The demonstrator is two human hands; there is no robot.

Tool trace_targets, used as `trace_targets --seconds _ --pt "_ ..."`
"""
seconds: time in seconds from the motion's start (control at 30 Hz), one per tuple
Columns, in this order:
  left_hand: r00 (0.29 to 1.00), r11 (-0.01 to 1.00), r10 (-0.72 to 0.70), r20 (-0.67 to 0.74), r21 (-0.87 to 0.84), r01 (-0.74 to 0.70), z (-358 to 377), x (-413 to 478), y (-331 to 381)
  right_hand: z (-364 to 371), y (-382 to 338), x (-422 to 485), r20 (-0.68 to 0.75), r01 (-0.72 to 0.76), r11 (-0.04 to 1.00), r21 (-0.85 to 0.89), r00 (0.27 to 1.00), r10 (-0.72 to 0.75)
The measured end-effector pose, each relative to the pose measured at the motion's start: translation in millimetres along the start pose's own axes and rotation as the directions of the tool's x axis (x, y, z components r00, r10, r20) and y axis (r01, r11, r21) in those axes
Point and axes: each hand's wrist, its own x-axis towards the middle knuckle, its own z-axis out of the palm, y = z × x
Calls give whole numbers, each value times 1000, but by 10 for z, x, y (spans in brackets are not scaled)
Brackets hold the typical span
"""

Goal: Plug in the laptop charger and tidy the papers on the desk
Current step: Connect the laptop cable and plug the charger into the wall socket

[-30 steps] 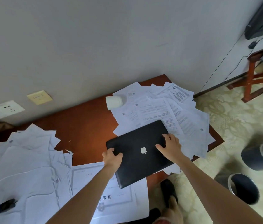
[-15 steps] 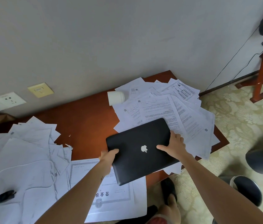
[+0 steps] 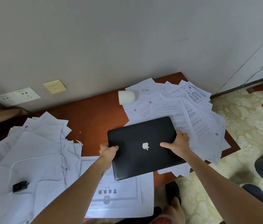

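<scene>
Laptop [image 3: 134,160] lifted off papers [image 3: 197,120]; Apple logo [image 3: 145,145] showing.

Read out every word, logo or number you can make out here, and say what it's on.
"营业执照": heading on the certificate, upside down to the camera.
Apple logo, no words: on the laptop lid.
Right papers and left papers: print too small or blurred to read.
Sockets: nothing readable.

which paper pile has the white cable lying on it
The left pile, below the wall sockets: a white cable loops across it. The right pile, beside the white cup, carries no cable.
</scene>
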Motion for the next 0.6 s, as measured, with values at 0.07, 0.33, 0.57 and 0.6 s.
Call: trace_targets --seconds 0.07,0.33,0.57,0.6 --pt "999 1000 29 -44 7 -29 -209 3 53 43 -212 -24 -9 44 999 19 999 -44" --pt "989 998 32 -145 -46 -39 -1123 -73 96 502 -1097 -118 94 180 983 43 979 -183" --pt "979 997 -9 -205 -76 -7 -1641 125 -9 899 -1631 -108 161 228 973 26 960 -229" --pt "978 996 -6 -209 -83 -12 -1680 173 -19 941 -1676 -89 167 227 974 23 959 -227"
